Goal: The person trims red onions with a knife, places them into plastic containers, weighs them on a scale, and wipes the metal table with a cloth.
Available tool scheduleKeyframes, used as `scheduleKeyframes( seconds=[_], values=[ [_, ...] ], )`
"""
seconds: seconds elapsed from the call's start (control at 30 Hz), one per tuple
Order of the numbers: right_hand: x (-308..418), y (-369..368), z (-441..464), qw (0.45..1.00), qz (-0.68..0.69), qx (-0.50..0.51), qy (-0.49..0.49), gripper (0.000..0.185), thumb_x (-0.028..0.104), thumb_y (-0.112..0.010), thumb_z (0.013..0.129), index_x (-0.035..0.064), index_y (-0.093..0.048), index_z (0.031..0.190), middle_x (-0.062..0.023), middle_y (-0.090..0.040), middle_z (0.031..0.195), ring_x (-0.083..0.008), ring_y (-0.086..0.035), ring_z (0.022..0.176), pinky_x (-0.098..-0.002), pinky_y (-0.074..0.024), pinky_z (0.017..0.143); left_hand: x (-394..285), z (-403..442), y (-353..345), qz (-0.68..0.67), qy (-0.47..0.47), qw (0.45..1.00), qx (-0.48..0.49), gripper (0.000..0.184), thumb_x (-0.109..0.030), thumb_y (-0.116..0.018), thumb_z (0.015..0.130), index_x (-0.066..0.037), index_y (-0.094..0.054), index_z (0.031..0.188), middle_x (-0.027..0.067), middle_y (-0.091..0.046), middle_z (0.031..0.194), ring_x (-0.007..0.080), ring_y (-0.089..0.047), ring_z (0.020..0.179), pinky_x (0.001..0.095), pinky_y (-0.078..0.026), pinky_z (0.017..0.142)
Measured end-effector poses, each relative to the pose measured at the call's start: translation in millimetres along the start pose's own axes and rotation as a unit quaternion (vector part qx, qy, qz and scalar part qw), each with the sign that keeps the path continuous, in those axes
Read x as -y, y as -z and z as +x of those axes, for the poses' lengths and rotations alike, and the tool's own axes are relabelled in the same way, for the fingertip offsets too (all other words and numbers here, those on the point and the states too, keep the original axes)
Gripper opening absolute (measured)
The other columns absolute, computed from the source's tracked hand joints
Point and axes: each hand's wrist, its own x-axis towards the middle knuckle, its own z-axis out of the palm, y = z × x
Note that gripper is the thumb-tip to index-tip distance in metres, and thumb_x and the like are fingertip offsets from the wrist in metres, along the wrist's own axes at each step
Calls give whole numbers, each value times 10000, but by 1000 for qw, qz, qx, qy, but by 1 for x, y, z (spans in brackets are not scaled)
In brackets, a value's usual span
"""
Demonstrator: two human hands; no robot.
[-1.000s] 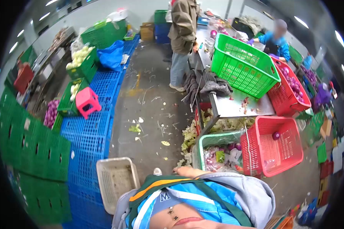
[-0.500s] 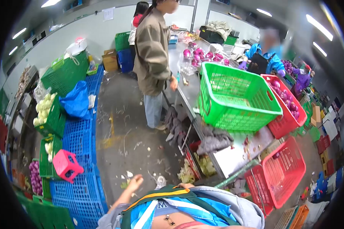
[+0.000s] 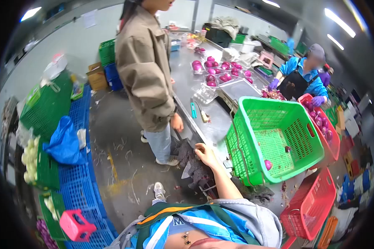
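Note:
My right hand [image 3: 206, 155] reaches forward beside the near edge of the metal table [image 3: 182, 89]. Its fingers are loosely bent and apart, with nothing seen in them. Grey cloth [image 3: 195, 166] hangs under the table edge just below it. To its right stands a large green crate [image 3: 274, 143] with a red onion [image 3: 268, 165] and a small dark piece inside. Ahead on the table lie a teal cutter [image 3: 193, 109], a small knife [image 3: 204, 116] and a clear plastic tray [image 3: 205, 93]. My left hand is out of view.
A person in a brown jacket [image 3: 143, 70] stands ahead on the left. Across the table, a gloved co-worker [image 3: 303, 79] stands by a red crate of onions [image 3: 320, 122]. Packed onions [image 3: 212, 71] sit farther along. Blue pallets [image 3: 77, 174] and a pink stool [image 3: 77, 224] are left.
I have moved closer to the table and the person in the jacket. My right hand has extended from my waist toward the table edge; my left hand has left view. The crate's inside shows more.

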Motion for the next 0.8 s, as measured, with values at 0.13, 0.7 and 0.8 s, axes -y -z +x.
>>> scheduleKeyframes(
  seconds=[0.13, 0.7, 0.8],
  values=[
    [-29, -29, 77, 995, -2, -40, -90, 299, 143, -598, 846, 8, -554, 1109, -75, -629, 927, -132, -585, 854, -273, -467, 776, -65, 96, 36, 43, -86, 992, 83, 285, -229, -614, 819, -80, -613, 1062, 136, -635, 1010, 229, -606, 946, 335, -465, 820],
    [-124, -14, 337, 932, -342, -89, -86, 363, 124, -563, 761, 59, -508, 1114, -166, -580, 929, -334, -587, 856, -439, -483, 687, -439, 299, 36, 121, -231, 953, 154, 156, -176, -631, 811, -28, -645, 859, 98, -659, 715, 161, -644, 650, 285, -489, 597],
    [-141, -17, 362, 934, -328, -98, -105, 430, 87, -523, 774, 56, -403, 1185, -203, -530, 968, -402, -562, 850, -485, -471, 715, -455, 326, 0, 123, -334, 917, 180, 135, -114, -629, 791, -56, -633, 914, 80, -650, 854, 169, -644, 693, 290, -499, 623]
  ],
)
